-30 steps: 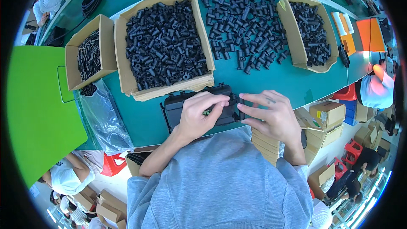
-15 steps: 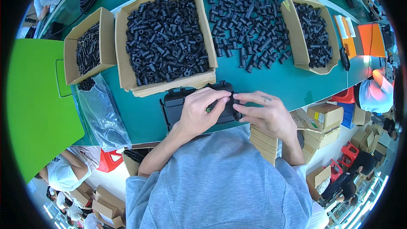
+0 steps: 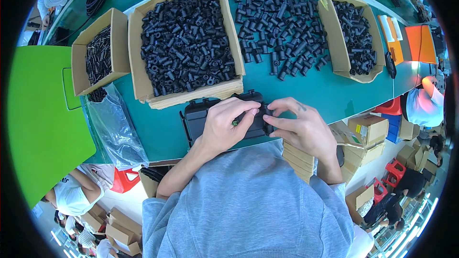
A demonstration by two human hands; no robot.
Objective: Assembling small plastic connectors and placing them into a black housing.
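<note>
A flat black plastic case [image 3: 195, 120] with hinge-like tabs along its far edge lies on the green tabletop in front of my body. Over it, my left hand [image 3: 226, 123] is closed, thumb and forefinger pinched at something too small to make out. My right hand [image 3: 302, 128] faces it from the right, its thumb and fingers closed around a small black tubular part [image 3: 269, 112]. The fingertips of both hands almost meet there. A bit of green marking shows on the case beneath the left fingers; my hands hide much of the rest.
Beyond the case, a large cardboard box [image 3: 235, 74] holds many black tubular fittings. More fittings [image 3: 287, 28] lie loose beside it. Smaller boxes stand left [image 3: 119, 43] and right [image 3: 330, 43]. A clear plastic bag [image 3: 117, 129] and a green panel [image 3: 48, 114] are at left.
My right fingers have shifted slightly around the small black part, the forefinger bending more. The left hand stays almost where it was.
</note>
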